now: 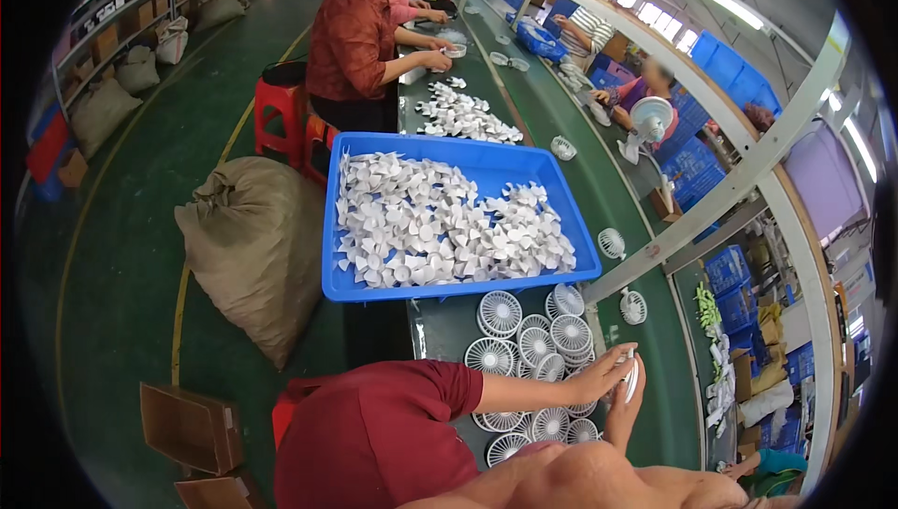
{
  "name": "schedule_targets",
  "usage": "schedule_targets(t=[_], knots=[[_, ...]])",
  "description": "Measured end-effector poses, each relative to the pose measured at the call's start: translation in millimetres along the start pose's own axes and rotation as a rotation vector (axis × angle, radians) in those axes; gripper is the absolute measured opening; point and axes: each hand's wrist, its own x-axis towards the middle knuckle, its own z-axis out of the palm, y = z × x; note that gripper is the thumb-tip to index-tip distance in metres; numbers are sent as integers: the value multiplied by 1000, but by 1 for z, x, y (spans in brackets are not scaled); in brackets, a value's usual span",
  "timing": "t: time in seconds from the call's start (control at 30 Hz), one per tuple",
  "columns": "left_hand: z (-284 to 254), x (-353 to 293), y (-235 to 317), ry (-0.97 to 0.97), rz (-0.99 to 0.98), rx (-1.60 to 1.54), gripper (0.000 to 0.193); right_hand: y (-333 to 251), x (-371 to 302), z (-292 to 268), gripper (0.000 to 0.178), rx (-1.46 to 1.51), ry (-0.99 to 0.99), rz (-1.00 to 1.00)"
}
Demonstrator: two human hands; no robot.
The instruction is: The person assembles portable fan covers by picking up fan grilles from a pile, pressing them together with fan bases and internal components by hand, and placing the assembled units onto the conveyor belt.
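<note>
Over the bench edge beside the belt, my left hand (599, 378) and my right hand (622, 420) are closed on a small white round fan head (633, 380), seen nearly edge-on. The left fingers reach across its near side, while the right hand grips it from below; part of it is hidden by the hands. Below and to the left of my hands lie several stacked white fan grilles (537, 345) with radial ribs. Beyond them stands a blue tray (458, 295) heaped with small white fan blades (430, 219).
A green conveyor belt (655, 345) runs along the right, carrying fan heads (633, 306). A metal post (692, 219) rises beside it. Co-workers sit farther up the line, one in a red patterned shirt (351, 36). A large sack (253, 247) and cardboard boxes (192, 425) stand left.
</note>
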Motion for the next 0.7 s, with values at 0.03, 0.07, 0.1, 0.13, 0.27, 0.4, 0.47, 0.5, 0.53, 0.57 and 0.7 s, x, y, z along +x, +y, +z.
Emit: schedule_targets(t=[0.03,0.07,0.1,0.13,0.27,0.4,0.47,0.5,0.53,0.57,0.7], knots=[[4,-1,13,-23,-64,-93,46,-4,-3,3,69,-7,9,-10],[8,0,13,-33,-53,-93,46,-5,-6,4,74,-26,66,-52],[14,-1,15,11,40,-123,46,-9,-8,6,80,-43,117,-97],[16,-2,17,55,132,-154,47,-14,-9,6,92,-143,115,-93],[14,-5,30,-9,112,-146,47,-32,-14,18,103,-171,188,-242],[19,-16,48,92,332,61,48,-31,-13,35,77,265,327,101],[10,-28,78,112,591,495,50,16,-29,18,64,1033,170,110],[8,-29,82,59,646,571,55,20,-28,20,64,1036,163,123],[7,-29,83,60,652,590,54,24,-28,21,64,999,169,113],[6,-29,84,60,659,609,54,27,-29,22,64,960,175,103],[-2,-23,85,4,651,495,55,36,-29,24,64,797,212,50]])
